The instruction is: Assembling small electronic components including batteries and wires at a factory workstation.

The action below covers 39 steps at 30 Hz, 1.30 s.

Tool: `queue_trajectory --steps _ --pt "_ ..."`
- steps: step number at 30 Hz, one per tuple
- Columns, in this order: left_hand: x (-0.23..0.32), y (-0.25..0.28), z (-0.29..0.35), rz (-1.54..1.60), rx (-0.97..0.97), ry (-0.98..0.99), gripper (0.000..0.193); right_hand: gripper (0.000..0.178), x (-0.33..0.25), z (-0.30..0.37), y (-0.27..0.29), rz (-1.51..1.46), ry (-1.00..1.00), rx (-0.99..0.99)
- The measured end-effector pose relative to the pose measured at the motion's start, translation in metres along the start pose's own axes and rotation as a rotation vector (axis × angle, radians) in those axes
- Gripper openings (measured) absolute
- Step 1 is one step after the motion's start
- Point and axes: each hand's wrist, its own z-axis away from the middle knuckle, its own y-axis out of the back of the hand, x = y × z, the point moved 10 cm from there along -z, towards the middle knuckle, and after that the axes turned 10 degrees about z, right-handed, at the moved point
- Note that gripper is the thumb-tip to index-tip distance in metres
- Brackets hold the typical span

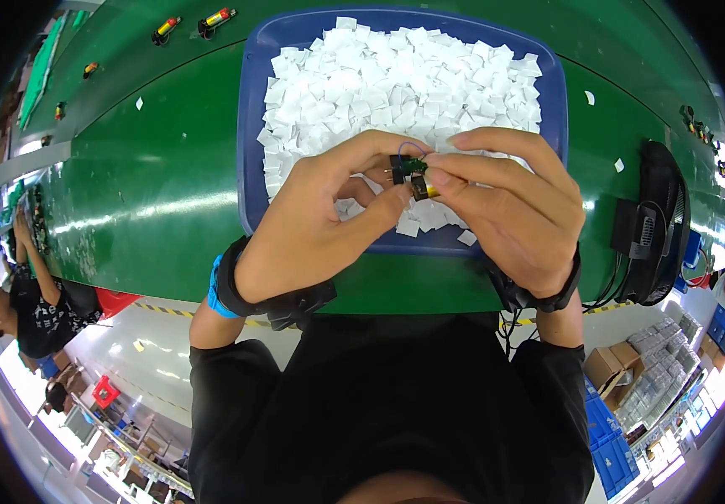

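the grip of the left hand [316, 214] is closed on the black end of a pinned electronic part [397, 170]; the grip of the right hand [523, 206] pinches its green and yellow side. both hold it over white paper pieces [396, 92] in a blue tray [250, 126] on the green surface [157, 168].

Component [397, 168] between left grip [316, 210] and right grip [522, 206]; paper pieces [396, 84] below, in tray [251, 151]; tray on table [152, 168]
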Motion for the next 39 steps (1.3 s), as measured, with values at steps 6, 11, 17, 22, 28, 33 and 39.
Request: queue_trajectory --steps 6,11,17,22,28,33,39 --pt "0.01 -0.006 0.001 -0.111 -0.071 0.024 0.033 0.028 -0.001 0.001 0.008 0.04 -0.054 0.065" --pt "0.011 -0.006 0.001 -0.03 -0.007 -0.004 0.032 0.031 -0.009 0.002 0.011 0.049 0.024 0.133" --pt "0.022 0.002 0.003 0.221 0.092 -0.157 0.032 0.037 0.015 0.004 0.014 -0.289 -0.308 0.007" --pt "0.033 -0.009 0.005 0.058 0.042 -0.358 0.037 0.031 0.022 0.018 -0.003 -0.519 -0.422 -0.083" --pt "0.047 -0.017 0.009 -0.426 0.004 -0.458 0.046 0.02 0.023 0.018 -0.005 -0.602 -0.442 -0.022" --pt "0.054 -0.022 0.012 -0.519 0.007 -0.522 0.05 0.015 0.025 0.021 -0.011 -0.679 -0.527 -0.043" --pt "0.058 -0.021 0.017 -0.56 0.049 -0.595 0.049 0.016 0.027 0.026 -0.02 -0.761 -0.604 -0.057"
